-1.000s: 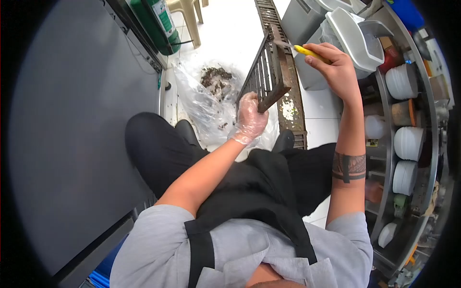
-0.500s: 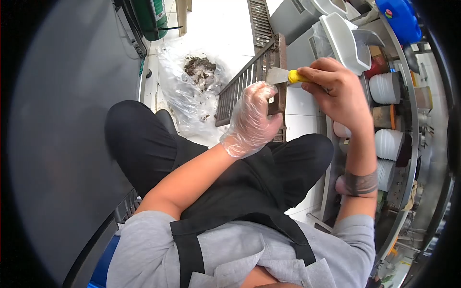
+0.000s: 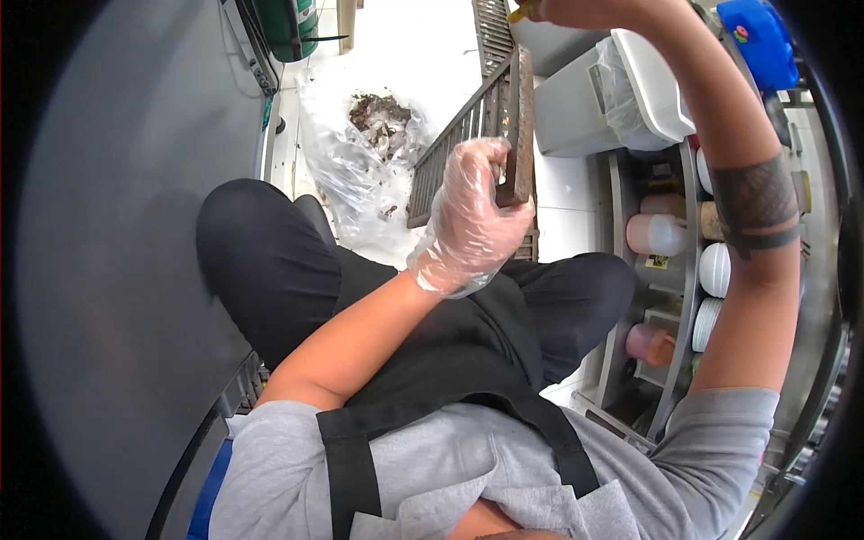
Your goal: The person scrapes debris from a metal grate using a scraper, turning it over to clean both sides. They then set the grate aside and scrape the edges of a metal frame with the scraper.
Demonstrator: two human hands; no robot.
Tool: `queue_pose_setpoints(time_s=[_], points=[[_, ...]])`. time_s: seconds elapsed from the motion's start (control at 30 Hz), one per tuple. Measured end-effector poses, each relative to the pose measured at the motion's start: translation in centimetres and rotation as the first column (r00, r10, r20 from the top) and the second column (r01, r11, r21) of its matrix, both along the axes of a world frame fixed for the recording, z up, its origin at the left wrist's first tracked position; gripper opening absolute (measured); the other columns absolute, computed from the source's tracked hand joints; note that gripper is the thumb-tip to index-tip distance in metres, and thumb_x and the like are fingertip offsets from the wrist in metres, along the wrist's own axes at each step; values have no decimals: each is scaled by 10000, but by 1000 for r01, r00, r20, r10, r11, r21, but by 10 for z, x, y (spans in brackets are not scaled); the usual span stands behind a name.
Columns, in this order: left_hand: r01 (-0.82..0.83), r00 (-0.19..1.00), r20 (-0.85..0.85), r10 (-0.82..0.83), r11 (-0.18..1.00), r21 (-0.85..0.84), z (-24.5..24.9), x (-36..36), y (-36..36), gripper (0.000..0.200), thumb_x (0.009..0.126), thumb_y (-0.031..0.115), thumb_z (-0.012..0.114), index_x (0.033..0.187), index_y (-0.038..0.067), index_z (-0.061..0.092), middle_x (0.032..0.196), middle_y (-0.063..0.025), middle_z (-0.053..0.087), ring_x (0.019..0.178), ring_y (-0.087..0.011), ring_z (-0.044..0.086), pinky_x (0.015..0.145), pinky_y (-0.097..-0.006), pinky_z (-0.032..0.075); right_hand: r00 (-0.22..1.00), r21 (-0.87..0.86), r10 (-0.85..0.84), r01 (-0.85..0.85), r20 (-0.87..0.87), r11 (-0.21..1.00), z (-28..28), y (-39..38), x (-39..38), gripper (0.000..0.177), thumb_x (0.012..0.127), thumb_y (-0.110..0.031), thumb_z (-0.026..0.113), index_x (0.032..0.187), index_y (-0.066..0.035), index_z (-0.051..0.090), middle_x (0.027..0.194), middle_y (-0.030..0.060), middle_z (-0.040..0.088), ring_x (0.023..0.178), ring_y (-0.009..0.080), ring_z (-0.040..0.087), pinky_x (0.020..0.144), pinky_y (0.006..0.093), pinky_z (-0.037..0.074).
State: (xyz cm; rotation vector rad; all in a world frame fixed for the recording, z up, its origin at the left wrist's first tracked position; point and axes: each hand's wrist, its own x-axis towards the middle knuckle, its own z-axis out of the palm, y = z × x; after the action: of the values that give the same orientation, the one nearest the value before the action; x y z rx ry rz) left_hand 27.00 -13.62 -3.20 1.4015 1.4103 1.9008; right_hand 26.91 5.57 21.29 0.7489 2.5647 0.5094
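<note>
My left hand (image 3: 472,216), in a clear plastic glove, grips the near end of a dirty metal drain grate (image 3: 515,117), fingers wrapped over its edge. The grate is tilted up on its side, with rusty brown residue along the rim. At the top edge of the view, my bare right hand (image 3: 585,9) is closed on a scraper, of which only the yellow handle (image 3: 519,13) shows. Its blade is out of sight. This hand is beyond the far end of the held grate, apart from it. More slotted grating (image 3: 492,40) lies on the floor behind.
A clear plastic sheet (image 3: 337,193) with dark, wet debris (image 3: 380,121) lies on the white floor ahead. Right of the grate stand a lined bin (image 3: 571,108) and shelves with jugs and stacked bowls. A grey panel (image 3: 126,252) runs along my left.
My right hand has moved up and away from the grate with the scraper, to the top edge of the view. My left hand keeps its grip, and the grate's tilt has shifted slightly.
</note>
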Motion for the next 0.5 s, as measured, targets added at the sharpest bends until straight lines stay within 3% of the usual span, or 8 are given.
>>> queue_pose_setpoints(time_s=[0.1,0.13,0.23,0.3,0.37,0.43,0.47,0.5], points=[[-74,997,-16,73,995,-60,4,-3,1,520,744,11,808,1201,13,559,1173,-111,504,1058,-232,578,900,-350,528,978,-147,-2,-29,-208,989,12,-26,20,200,846,-119,669,951,14,775,821,211,731,748,340,725,712,413,574],[-13,995,94,21,997,-81,2,0,1,522,749,12,825,1203,16,568,1198,-104,488,1111,-218,566,951,-334,521,961,-177,1,-52,-275,983,15,-34,33,220,839,-92,661,1004,16,760,820,202,705,745,331,702,708,411,558],[136,979,166,-116,984,-113,5,-1,-1,524,771,-5,815,1229,12,559,1303,-117,457,1161,-196,558,976,-324,521,892,-278,-6,-135,-452,951,3,-89,94,356,817,-11,638,1163,21,714,816,177,630,736,303,633,695,406,509],[386,745,602,-286,922,-39,14,-1,-4,523,773,-28,803,1245,-13,576,1377,-142,448,1204,-177,551,976,-324,525,849,-357,-119,-87,-514,930,-9,-131,127,472,802,44,623,1269,24,683,813,160,580,730,284,587,686,403,477],[490,791,493,-361,857,-158,15,-13,-7,482,819,1,765,1267,-24,587,1338,-140,531,1250,-177,541,1014,-324,501,776,-491,-373,94,-509,866,-15,-176,142,488,778,78,658,1256,-9,700,785,128,561,713,257,576,656,382,466],[499,860,274,-430,819,-284,8,-23,-9,444,879,49,718,1299,-26,595,1274,-129,624,1293,-182,529,1067,-332,469,750,-476,-397,124,-529,870,-30,-207,154,486,785,66,686,1260,-35,698,790,117,568,665,278,583,609,378,468],[623,682,483,-549,783,10,1,-20,-2,417,939,88,661,1328,-38,577,1306,-128,620,1310,-179,517,1101,-340,438,751,-414,-380,157,-539,897,-39,-218,156,485,791,58,692,1265,-43,691,791,113,565,639,291,583,584,387,470],[615,672,429,-604,777,130,-5,-13,-4,391,990,115,594,1342,-53,566,1336,-136,606,1322,-187,509,1128,-355,407,754,-348,-364,191,-546,918,-47,-226,157,484,797,51,698,1270,-50,685,791,108,561,612,304,583,560,395,472]])
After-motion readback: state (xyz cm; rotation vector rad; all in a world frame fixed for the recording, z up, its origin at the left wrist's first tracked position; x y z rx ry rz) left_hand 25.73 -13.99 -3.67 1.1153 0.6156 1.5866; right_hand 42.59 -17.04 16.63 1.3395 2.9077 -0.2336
